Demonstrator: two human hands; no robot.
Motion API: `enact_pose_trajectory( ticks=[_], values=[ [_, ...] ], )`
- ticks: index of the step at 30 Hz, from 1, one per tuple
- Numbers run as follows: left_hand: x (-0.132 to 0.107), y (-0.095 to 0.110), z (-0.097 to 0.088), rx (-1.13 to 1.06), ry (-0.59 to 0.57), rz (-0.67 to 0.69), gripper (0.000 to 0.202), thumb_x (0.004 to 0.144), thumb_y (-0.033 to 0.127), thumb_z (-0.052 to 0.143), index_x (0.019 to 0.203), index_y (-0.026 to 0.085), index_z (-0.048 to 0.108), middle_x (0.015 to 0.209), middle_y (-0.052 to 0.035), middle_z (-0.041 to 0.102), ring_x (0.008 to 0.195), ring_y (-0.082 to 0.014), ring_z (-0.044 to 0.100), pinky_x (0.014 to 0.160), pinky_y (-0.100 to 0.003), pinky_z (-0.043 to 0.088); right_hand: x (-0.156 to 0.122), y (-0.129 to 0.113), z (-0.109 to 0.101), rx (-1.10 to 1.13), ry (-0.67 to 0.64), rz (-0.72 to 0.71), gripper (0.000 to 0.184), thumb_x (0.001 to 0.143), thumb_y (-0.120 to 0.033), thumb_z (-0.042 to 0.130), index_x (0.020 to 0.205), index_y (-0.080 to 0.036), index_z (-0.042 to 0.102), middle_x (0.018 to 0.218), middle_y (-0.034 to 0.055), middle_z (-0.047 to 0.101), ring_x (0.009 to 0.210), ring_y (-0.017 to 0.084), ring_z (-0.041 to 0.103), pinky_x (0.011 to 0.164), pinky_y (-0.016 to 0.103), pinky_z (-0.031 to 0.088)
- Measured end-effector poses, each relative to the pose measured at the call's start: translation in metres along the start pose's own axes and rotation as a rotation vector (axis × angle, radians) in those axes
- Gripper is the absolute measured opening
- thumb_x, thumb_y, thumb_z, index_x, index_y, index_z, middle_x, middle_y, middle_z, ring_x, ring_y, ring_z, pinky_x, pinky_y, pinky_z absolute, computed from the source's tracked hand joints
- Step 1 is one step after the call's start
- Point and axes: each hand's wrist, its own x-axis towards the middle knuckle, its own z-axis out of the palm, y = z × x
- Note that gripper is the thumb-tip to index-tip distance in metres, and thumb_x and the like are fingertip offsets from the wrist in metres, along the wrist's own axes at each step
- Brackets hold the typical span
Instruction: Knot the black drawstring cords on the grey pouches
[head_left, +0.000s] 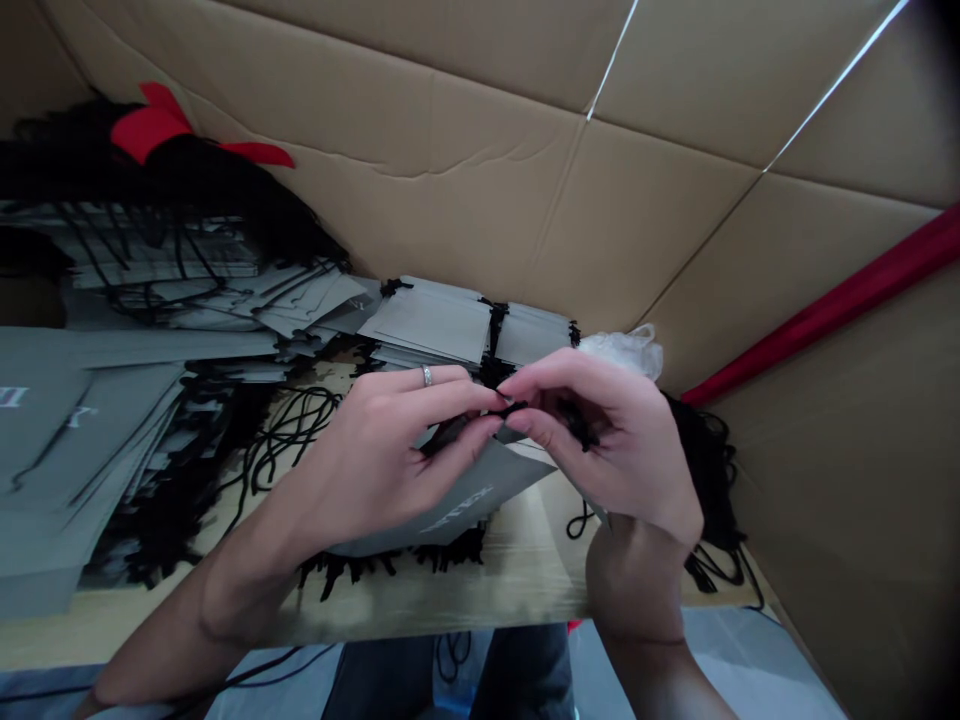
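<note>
Black cord (513,410) between fingertips (482,432)

Shows grey with pale lettering (459,508) on the central bag (517,474), black on the cord (513,410), brown on upper cardboard (480,130), dark red on the strip (825,308) at right.

Lettering on the grey bag (504,485) ends in "TEX"; on the left stack (45,520), unclear.

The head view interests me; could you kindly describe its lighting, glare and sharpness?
In the head view, the light is soft and dim; bright slits pierce the cardboard wall; the upper right corner falls to black; lettering on the grey bag is blurred; the pinched black cord shows little detail.
</note>
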Motion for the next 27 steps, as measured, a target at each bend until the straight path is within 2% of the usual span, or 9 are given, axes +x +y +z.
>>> enact_pose_trajectory(
  ticks=[5, 9, 13, 19, 24, 27],
  values=[
    [0.005, -0.002, -0.002, -0.043, -0.068, -0.101, 0.005, 0.111, 0.024, 0.073, 0.114, 0.022, 0.076, 0.092, 0.0039, 0.082, 0.074, -0.0108, 0.072, 0.071, -0.024, 0.055, -0.002, -0.001, -0.001, -0.020, 0.050, 0.061, 0.006, 0.108, -0.022, 0.082, 0.103, -0.023, 0.079, 0.094, 0.0012, 0.078, 0.079, 0.014, 0.069, 0.066, 0.029, 0.053],
    [0.005, -0.005, -0.001, -0.035, -0.090, -0.096, 0.007, 0.111, 0.020, 0.070, 0.109, 0.023, 0.076, 0.092, 0.0032, 0.082, 0.075, -0.0129, 0.074, 0.073, -0.025, 0.055, -0.004, 0.000, -0.003, 0.018, 0.065, 0.095, 0.006, 0.106, -0.022, 0.083, 0.106, -0.024, 0.077, 0.097, 0.0016, 0.076, 0.082, 0.015, 0.070, 0.069, 0.029, 0.056],
    [0.004, -0.005, 0.003, -0.060, -0.069, -0.085, 0.010, 0.111, 0.015, 0.069, 0.112, 0.023, 0.075, 0.096, 0.0034, 0.083, 0.077, -0.0111, 0.075, 0.072, -0.023, 0.054, -0.003, 0.005, -0.002, 0.074, -0.077, 0.070, 0.035, 0.093, -0.026, 0.099, 0.118, -0.024, 0.076, 0.104, 0.0000, 0.078, 0.081, 0.013, 0.069, 0.072, 0.025, 0.059],
    [0.003, -0.001, 0.005, 0.060, -0.087, -0.065, 0.013, 0.113, 0.014, 0.062, 0.111, 0.021, 0.072, 0.089, 0.0028, 0.079, 0.069, -0.0111, 0.068, 0.065, -0.023, 0.051, -0.001, 0.005, 0.003, 0.013, -0.039, 0.063, 0.020, 0.098, -0.025, 0.093, 0.101, -0.023, 0.073, 0.086, -0.0034, 0.073, 0.067, 0.010, 0.061, 0.065, 0.024, 0.054],
    [0.002, -0.001, 0.007, 0.086, -0.064, -0.033, 0.012, 0.110, 0.015, 0.062, 0.115, 0.022, 0.070, 0.097, 0.0002, 0.083, 0.077, -0.0132, 0.075, 0.070, -0.025, 0.056, -0.002, 0.005, 0.005, 0.011, -0.016, 0.040, 0.012, 0.101, -0.018, 0.083, 0.109, -0.024, 0.077, 0.092, -0.0029, 0.077, 0.074, 0.010, 0.068, 0.068, 0.023, 0.057],
    [0.002, 0.000, 0.010, 0.004, -0.058, -0.102, 0.010, 0.104, 0.016, 0.066, 0.109, 0.022, 0.072, 0.087, 0.0032, 0.080, 0.070, -0.0111, 0.072, 0.066, -0.024, 0.053, 0.000, 0.003, 0.007, 0.014, -0.002, 0.003, 0.015, 0.098, -0.013, 0.083, 0.108, -0.023, 0.078, 0.093, -0.0033, 0.080, 0.075, 0.009, 0.070, 0.069, 0.022, 0.058]
  ],
)
